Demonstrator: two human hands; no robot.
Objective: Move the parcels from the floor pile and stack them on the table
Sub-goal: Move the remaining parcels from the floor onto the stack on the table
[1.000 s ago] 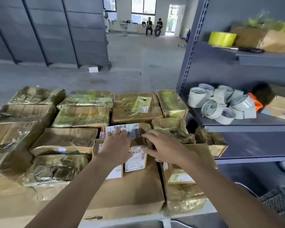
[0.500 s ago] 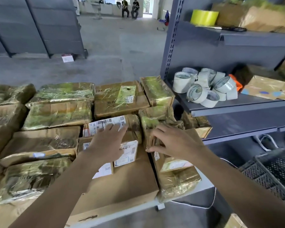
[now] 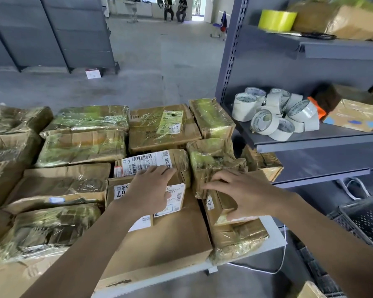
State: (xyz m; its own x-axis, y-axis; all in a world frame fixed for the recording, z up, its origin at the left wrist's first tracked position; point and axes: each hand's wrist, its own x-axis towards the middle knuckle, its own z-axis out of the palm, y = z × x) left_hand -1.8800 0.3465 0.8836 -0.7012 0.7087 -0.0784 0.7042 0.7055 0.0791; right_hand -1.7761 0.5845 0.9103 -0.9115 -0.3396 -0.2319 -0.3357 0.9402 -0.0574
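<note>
Two grips rest on parcels stacked on the tabletop. Left grip lies flat, fingers straight, on a labelled box. Right grip is spread, pressing a taped parcel at the box's 3 o'clock. That parcel's long axis runs 12 to 6.

**A:** what's the room like?

**B:** big warehouse. Bare concrete floor, dark grey panels on the left, grey metal shelving on the right holding tape rolls. Daylight comes through a far doorway.
</note>
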